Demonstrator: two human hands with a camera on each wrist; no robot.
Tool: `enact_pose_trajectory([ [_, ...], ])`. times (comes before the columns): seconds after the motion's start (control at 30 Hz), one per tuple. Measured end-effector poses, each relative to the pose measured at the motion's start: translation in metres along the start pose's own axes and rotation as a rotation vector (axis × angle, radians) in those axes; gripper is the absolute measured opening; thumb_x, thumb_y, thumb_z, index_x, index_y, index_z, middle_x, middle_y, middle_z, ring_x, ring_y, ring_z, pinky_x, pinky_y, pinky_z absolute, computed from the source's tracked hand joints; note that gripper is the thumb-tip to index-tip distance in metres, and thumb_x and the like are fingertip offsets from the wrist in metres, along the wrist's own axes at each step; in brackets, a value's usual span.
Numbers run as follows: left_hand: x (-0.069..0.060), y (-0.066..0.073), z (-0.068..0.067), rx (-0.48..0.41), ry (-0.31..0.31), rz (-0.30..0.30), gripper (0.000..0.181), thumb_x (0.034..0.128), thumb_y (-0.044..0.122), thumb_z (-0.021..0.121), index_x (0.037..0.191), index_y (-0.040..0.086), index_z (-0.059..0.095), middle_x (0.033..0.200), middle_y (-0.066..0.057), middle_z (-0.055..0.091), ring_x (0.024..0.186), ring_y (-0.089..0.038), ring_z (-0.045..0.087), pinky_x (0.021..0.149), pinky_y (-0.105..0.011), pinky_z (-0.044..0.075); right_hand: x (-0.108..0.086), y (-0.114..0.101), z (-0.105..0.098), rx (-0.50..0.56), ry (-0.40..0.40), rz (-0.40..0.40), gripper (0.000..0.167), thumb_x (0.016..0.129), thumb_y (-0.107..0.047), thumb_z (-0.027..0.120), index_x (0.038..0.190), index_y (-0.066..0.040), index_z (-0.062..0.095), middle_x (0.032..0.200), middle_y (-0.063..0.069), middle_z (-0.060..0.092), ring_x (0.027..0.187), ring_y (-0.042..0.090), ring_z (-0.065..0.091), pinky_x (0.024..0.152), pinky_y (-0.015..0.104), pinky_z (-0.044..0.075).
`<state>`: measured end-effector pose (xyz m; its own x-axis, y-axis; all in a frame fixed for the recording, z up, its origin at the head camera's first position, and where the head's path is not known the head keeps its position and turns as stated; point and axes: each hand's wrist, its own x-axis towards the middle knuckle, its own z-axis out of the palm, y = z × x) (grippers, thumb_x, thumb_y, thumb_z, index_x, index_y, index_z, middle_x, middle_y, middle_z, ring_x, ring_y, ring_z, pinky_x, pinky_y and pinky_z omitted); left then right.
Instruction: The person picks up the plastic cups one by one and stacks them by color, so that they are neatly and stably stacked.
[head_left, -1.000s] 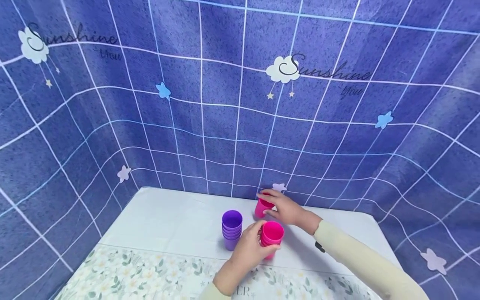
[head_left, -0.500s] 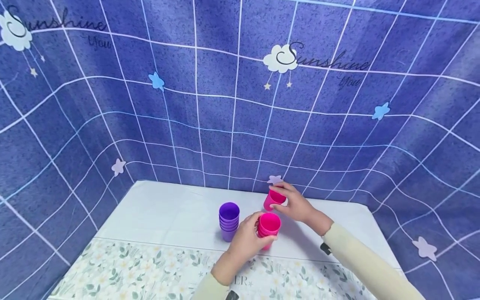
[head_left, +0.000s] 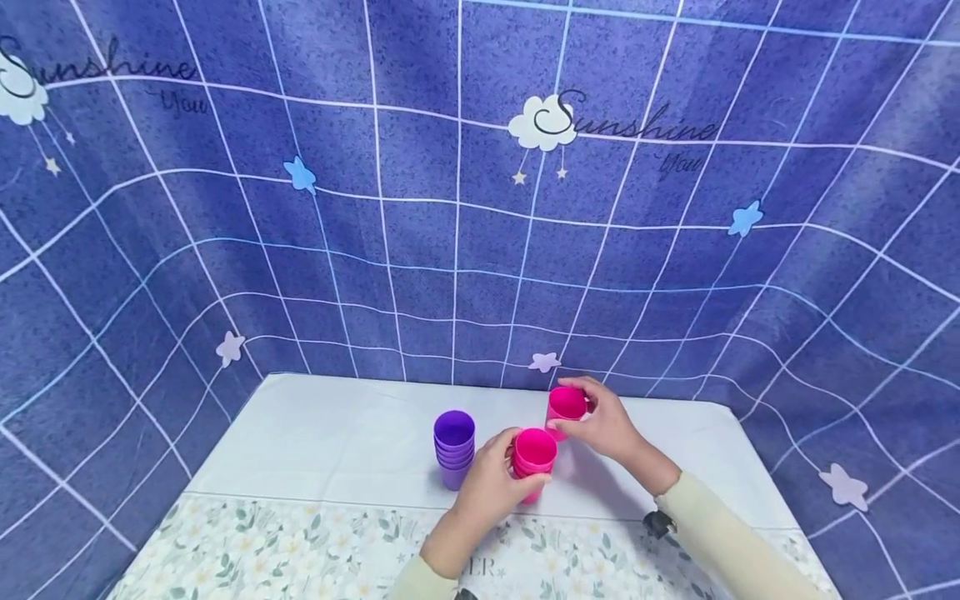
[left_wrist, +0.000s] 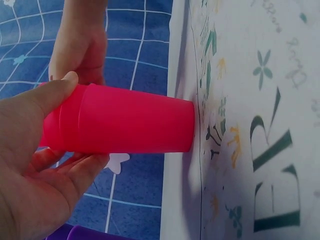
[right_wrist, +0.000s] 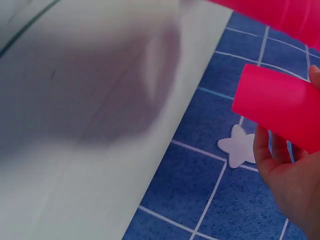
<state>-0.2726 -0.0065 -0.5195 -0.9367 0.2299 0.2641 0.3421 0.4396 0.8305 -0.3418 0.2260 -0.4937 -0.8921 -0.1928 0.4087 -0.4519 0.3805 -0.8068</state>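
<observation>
My left hand (head_left: 491,479) grips a short stack of pink cups (head_left: 535,454), thumb at the front and fingers behind. In the left wrist view that stack (left_wrist: 135,120) is upright, its base at the white tabletop. Just behind and to the right, my right hand (head_left: 606,421) holds a single pink cup (head_left: 564,410) by its side. The right wrist view shows this cup (right_wrist: 275,100) with its base apart from the table. Left of my left hand stands a stack of several purple cups (head_left: 454,442), partly covered by the hand.
The white table (head_left: 337,442) has a floral-printed strip (head_left: 262,542) along its front. A blue gridded curtain (head_left: 420,208) with stars and clouds hangs behind the table and along both sides.
My right hand has carried the single pink cup rightward, from behind the pink stack to its back right. My left hand stays on the stack. The head view has shifted slightly.
</observation>
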Motion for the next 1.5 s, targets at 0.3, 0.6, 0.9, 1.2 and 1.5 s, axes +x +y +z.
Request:
enact_pose_trajectory([
  [0.3,0.000,-0.001,0.003,0.003,0.000,0.003,0.069,0.0793,0.037,0.094,0.137,0.015,0.063,0.124,-0.003,0.075,0.116,-0.020,0.072,0.099,-0.038,0.062,-0.012,-0.022,-0.003,0.120,0.092,0.035,0.067,0.070,0.002,0.096,0.130,-0.002,0.068,0.127,0.020,0.065,0.099,0.003,0.070,0.084,0.019,0.062],
  [0.6,0.001,-0.001,0.001,-0.002,0.001,0.020,0.067,0.0798,0.035,0.094,0.136,0.017,0.063,0.121,-0.001,0.075,0.115,-0.019,0.072,0.100,-0.041,0.062,-0.014,-0.047,-0.002,0.191,0.165,0.002,0.072,0.070,0.008,0.093,0.134,0.001,0.059,0.116,0.012,0.068,0.096,0.003,0.069,0.082,0.019,0.062],
  [0.9,0.000,-0.001,0.003,0.028,0.013,0.010,0.065,0.0796,0.036,0.094,0.135,0.018,0.064,0.119,0.001,0.075,0.114,-0.016,0.071,0.099,-0.037,0.061,-0.018,-0.066,0.008,0.260,0.192,-0.043,0.067,0.069,0.013,0.090,0.129,0.007,0.061,0.110,-0.011,0.070,0.096,0.004,0.070,0.080,0.020,0.063],
  [1.2,0.002,-0.002,0.002,0.042,0.017,0.024,0.063,0.0797,0.033,0.094,0.134,0.019,0.065,0.121,0.001,0.075,0.116,-0.017,0.072,0.102,-0.041,0.060,-0.024,-0.068,0.025,0.300,0.112,-0.044,0.063,0.073,0.008,0.090,0.129,0.003,0.062,0.111,-0.002,0.070,0.095,0.006,0.071,0.081,0.024,0.063],
  [1.5,-0.001,-0.001,0.001,0.049,0.021,0.046,0.063,0.0805,0.034,0.093,0.134,0.016,0.064,0.126,-0.004,0.075,0.119,-0.022,0.073,0.103,-0.042,0.060,-0.036,-0.052,0.042,0.263,0.080,-0.067,0.061,0.073,0.002,0.093,0.127,-0.001,0.064,0.119,0.020,0.065,0.099,0.005,0.070,0.083,0.023,0.062],
])
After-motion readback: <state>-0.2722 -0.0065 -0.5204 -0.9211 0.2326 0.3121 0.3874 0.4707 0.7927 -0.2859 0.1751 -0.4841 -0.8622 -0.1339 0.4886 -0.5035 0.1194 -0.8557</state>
